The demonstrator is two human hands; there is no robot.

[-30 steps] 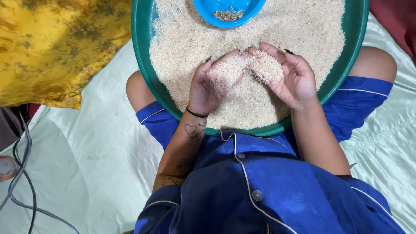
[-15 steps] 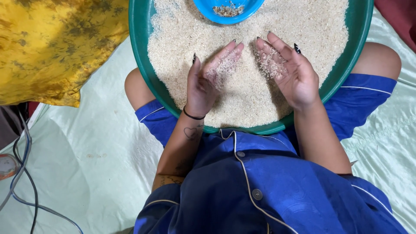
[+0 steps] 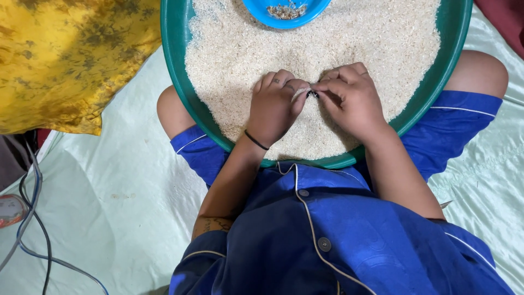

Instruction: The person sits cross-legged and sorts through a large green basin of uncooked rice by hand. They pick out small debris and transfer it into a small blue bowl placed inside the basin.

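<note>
A wide green tray (image 3: pixel 176 65) rests on my lap, filled with pale rice (image 3: pixel 382 43). My left hand (image 3: pixel 273 109) lies palm down on the rice, fingers curled with some grains in them. My right hand (image 3: pixel 352 101) is also palm down beside it, fingertips pinched together on a tiny bit where the two hands meet. A blue bowl (image 3: pixel 262 11) sits in the rice at the far edge and holds a few brownish bits (image 3: pixel 286 10). A thin black band circles my left wrist.
A yellow patterned cloth (image 3: pixel 65 60) lies to the left of the tray. Grey and blue cables (image 3: pixel 33 218) run along the pale green sheet (image 3: pixel 125 207) at the lower left. A dark red cloth (image 3: pixel 507 22) shows at the top right.
Both hands held up scooped rice, then spread and let it fall. Now they are turned palm down on the rice with fingertips pinched together.
</note>
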